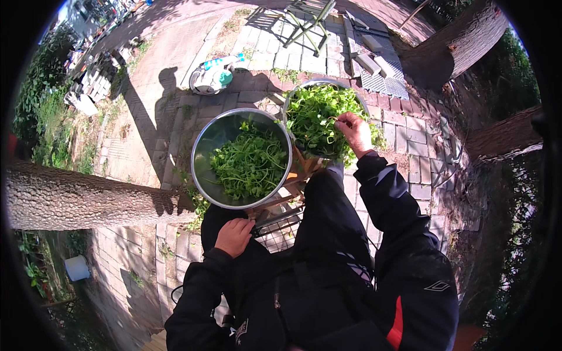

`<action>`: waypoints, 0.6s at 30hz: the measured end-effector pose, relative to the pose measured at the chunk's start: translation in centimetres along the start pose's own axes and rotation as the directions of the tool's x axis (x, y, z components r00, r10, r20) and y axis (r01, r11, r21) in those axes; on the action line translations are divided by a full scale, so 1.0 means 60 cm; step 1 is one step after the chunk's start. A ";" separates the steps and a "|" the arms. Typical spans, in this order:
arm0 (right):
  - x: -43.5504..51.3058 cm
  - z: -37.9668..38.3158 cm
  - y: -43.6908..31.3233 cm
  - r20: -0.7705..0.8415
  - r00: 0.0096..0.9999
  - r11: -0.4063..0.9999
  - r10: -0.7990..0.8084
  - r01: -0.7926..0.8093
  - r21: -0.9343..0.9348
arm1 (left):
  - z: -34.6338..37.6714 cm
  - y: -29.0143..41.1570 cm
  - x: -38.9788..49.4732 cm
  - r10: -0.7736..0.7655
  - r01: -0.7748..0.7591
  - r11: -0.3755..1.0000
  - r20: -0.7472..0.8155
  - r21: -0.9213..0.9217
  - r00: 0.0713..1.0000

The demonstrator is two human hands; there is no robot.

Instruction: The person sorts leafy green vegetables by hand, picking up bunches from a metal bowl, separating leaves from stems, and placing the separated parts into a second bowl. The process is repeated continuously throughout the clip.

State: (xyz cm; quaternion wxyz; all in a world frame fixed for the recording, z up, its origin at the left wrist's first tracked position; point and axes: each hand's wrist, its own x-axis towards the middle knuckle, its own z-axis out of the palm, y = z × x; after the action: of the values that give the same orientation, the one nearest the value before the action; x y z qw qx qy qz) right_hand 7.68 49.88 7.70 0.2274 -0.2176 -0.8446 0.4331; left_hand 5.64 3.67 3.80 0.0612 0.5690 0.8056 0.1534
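My right hand point(354, 131) is over the right edge of a heap of leafy green herbs point(322, 112), thumb and fingertips closed on a thin sprig. That heap fills a round metal basin point(362, 102) in front of me on the right. A deeper stainless steel bowl point(198, 145) stands beside it on the left, with more leafy green stems point(250, 164) in it. My left hand point(235, 237) rests on my left thigh, just below this bowl, its fingers together and nothing seen in them.
A wooden frame point(287, 198) and a black wire rack point(281, 226) are between my knees. Beyond the bowls are a small container with bags point(210, 81) and a green folding stool point(309, 28). Tree trunks stand left point(88, 197) and right point(452, 48). A white bucket point(77, 268) is lower left.
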 end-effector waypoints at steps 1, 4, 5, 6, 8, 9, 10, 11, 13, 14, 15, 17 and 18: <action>0.016 -0.002 -0.004 -0.010 1.000 0.995 -0.010 0.011 0.102 | -0.005 0.011 0.022 0.058 -0.058 0.998 0.002 -0.022 0.998; 0.060 -0.006 -0.026 -0.024 1.000 0.938 -0.019 0.026 0.345 | -0.024 0.040 0.108 0.150 -0.162 0.984 -0.159 -0.067 0.976; 0.073 -0.011 -0.037 -0.012 0.997 0.918 -0.079 0.077 0.388 | -0.032 0.050 0.136 0.108 -0.124 0.989 -0.190 -0.075 0.976; 0.085 -0.016 -0.048 -0.001 0.996 0.912 -0.086 0.079 0.403 | -0.040 0.055 0.168 0.104 -0.125 0.989 -0.232 -0.080 0.967; 0.109 -0.023 -0.074 0.004 0.995 0.863 -0.097 0.082 0.498 | -0.059 0.065 0.221 0.070 -0.102 0.989 -0.269 -0.107 0.961; 0.119 -0.030 -0.085 0.017 0.991 0.838 -0.134 0.104 0.535 | -0.067 0.069 0.243 0.049 -0.084 0.989 -0.268 -0.122 0.962; 0.128 -0.033 -0.096 0.022 0.993 0.820 -0.118 0.085 0.566 | -0.073 0.073 0.265 0.041 -0.079 0.989 -0.285 -0.123 0.958; 0.137 -0.037 -0.105 0.027 0.992 0.789 -0.125 0.083 0.609 | -0.078 0.078 0.284 0.036 -0.077 0.988 -0.293 -0.131 0.955; 0.147 -0.044 -0.121 0.031 0.986 0.793 -0.165 0.114 0.598 | -0.085 0.084 0.317 0.022 -0.070 0.987 -0.309 -0.146 0.951; 0.151 -0.047 -0.128 0.044 0.982 0.780 -0.184 0.118 0.615 | -0.089 0.084 0.332 -0.015 -0.025 0.985 -0.228 -0.173 0.973; 0.153 -0.050 -0.135 0.055 0.977 0.766 -0.207 0.127 0.630 | -0.091 0.084 0.352 -0.010 -0.043 0.975 -0.240 -0.216 0.971; 0.151 -0.053 -0.151 0.083 0.972 0.778 -0.221 0.125 0.616 | -0.088 0.086 0.398 -0.039 -0.027 0.951 -0.205 -0.307 0.978; 0.147 -0.052 -0.161 0.087 0.967 0.794 -0.240 0.144 0.591 | -0.085 0.090 0.419 -0.049 -0.039 0.924 -0.218 -0.381 0.975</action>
State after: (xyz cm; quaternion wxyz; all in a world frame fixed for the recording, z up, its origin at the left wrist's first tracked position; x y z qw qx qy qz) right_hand 0.76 51.70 19.06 0.2582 -0.0160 -0.7053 0.6600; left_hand 0.40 27.95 12.23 0.0806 0.5229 0.7633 0.3706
